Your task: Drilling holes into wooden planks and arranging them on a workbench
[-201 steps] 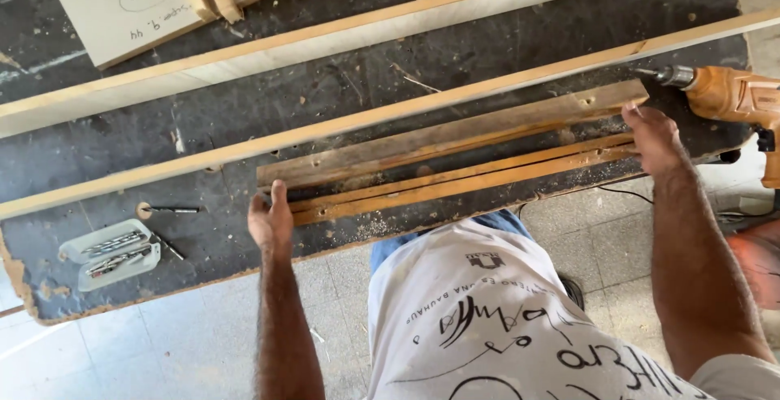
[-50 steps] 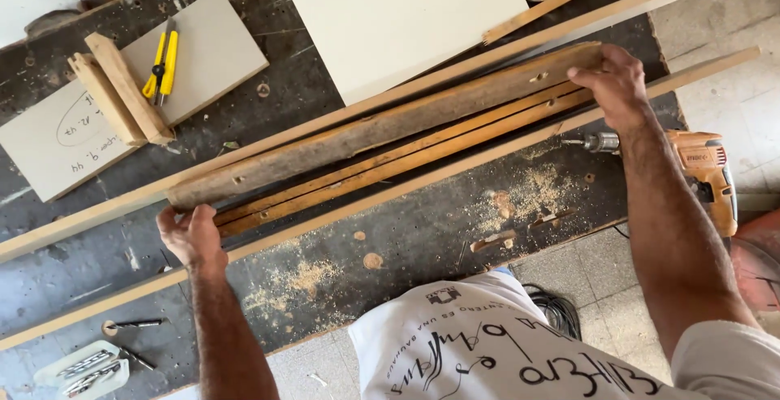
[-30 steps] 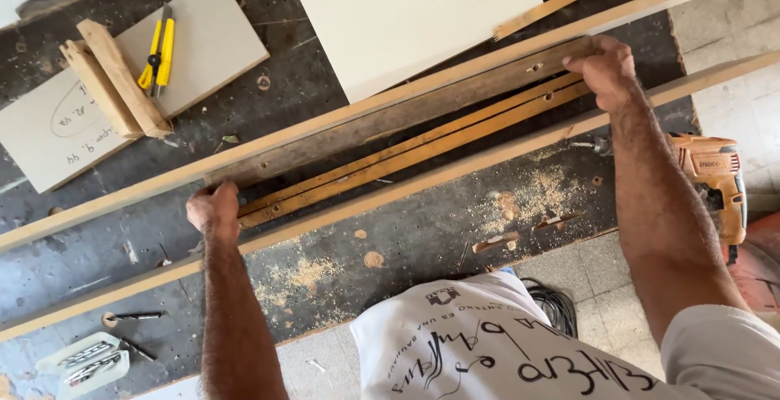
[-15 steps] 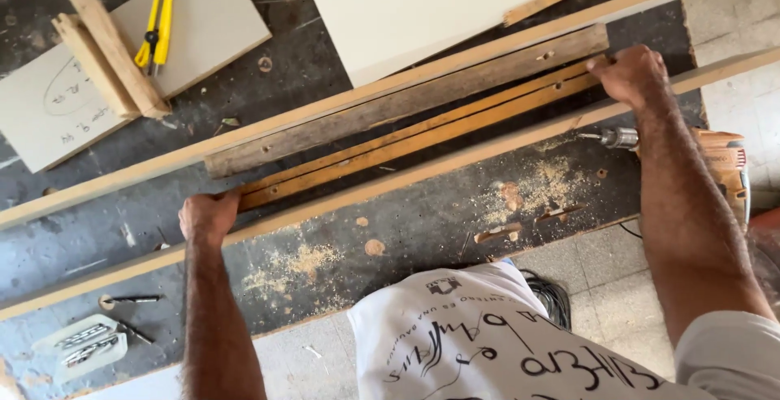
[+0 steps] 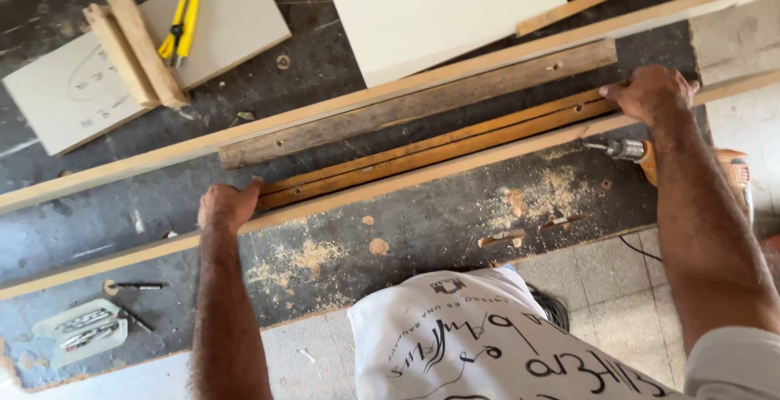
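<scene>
Orange-brown slats (image 5: 439, 144), lengthwise left-to-right, right end farther

Drill (image 5: 735, 174) body seemingly hidden behind right forearm (image 5: 699, 229)

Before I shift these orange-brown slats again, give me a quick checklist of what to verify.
1. Left hand on the near end of the orange-brown wooden slats: ok.
2. Right hand on their far end: ok.
3. Slats lie between the two long pale wooden rails: ok.
4. Grey weathered plank lies just beyond the slats; whether it touches them: cannot tell.
5. Orange power drill lies close under the right forearm, bit toward the rail: not ok.
6. Sawdust on the dark bench: not ok.
</scene>
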